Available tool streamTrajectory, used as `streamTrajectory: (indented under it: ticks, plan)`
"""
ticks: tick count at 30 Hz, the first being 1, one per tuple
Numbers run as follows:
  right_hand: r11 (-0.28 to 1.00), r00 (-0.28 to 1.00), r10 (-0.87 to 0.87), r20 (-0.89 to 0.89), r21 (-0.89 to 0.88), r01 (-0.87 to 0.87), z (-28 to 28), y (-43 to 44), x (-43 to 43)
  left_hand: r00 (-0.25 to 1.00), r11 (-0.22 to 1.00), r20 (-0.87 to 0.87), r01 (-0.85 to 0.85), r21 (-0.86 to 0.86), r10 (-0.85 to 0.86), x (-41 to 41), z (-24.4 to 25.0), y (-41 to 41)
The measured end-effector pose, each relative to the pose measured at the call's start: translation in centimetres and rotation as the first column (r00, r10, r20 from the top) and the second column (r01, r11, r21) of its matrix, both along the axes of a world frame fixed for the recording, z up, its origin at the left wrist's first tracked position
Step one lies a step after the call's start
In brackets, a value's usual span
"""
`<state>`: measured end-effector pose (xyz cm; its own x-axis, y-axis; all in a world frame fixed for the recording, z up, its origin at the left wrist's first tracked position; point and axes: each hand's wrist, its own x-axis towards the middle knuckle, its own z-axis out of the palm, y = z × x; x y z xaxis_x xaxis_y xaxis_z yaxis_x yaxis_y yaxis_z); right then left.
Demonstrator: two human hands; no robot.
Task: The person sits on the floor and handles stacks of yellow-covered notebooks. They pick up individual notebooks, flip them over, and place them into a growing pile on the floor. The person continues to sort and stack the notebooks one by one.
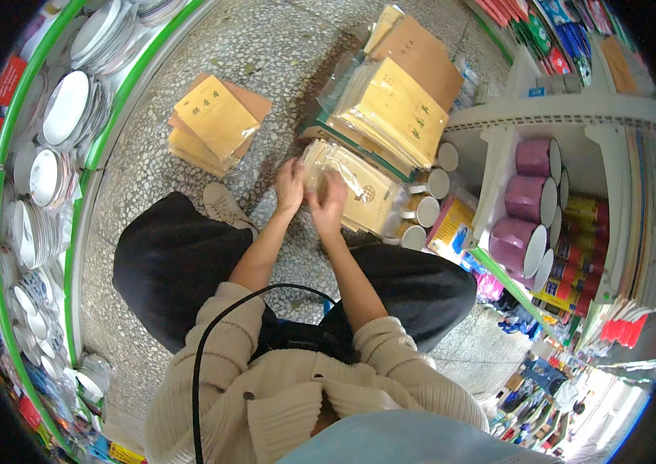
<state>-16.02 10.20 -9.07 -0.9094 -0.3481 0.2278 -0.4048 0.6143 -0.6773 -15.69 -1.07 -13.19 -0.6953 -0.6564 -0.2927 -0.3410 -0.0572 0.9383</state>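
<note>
Both hands are at the near left edge of a stack of plastic-wrapped, cream-covered booklets (371, 194) low in front of me. My left hand (290, 187) touches the stack's left corner with its fingers bent. Over the top booklet's plastic lies my right hand (330, 203), its thumb near the edge; whether it grips anything I cannot tell. Just beyond, a dark green box (357, 149) holds a thick pile of yellow exercise books (403, 110), with brown-covered books (421, 55) behind them. More yellow and brown books (215, 119) lie fanned on the speckled floor to the left.
White mugs (425, 210) line the right side of the booklets, by a shelf unit with purple mugs (516, 246). Curved along the left are green-edged shelves (81, 191) of plates (67, 107) and bowls. My knees flank the work area, and a black cable (200, 359) crosses my left sleeve.
</note>
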Motion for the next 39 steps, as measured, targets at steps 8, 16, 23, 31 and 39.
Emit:
streamTrajectory:
  ticks: [8,16,23,31,39]
  plan:
    - [0.758,0.715,-0.612,0.337,-0.007,0.652,-2.1,14.4,-0.4,0.960,0.969,0.176,0.235,-0.077,-0.219,1.3,-1.3,-0.6]
    - [0.802,0.659,-0.258,0.707,-0.223,0.554,-5.8,14.2,0.0,0.940,0.946,0.127,0.302,0.118,-0.316,2.3,-4.7,-1.1]
    - [0.634,0.555,-0.251,0.793,-0.299,0.714,-0.3,11.2,0.4,0.853,0.904,0.298,0.409,0.127,-0.428,2.4,4.9,-1.8]
    - [0.717,0.478,-0.613,0.629,0.189,0.671,-0.3,13.1,1.3,0.875,0.746,0.272,0.484,-0.458,-0.401,5.2,2.8,0.8]
    - [0.369,0.384,-0.287,0.878,-0.268,0.890,2.0,13.7,3.5,0.879,0.860,0.300,0.446,-0.247,-0.370,8.3,5.8,1.7]
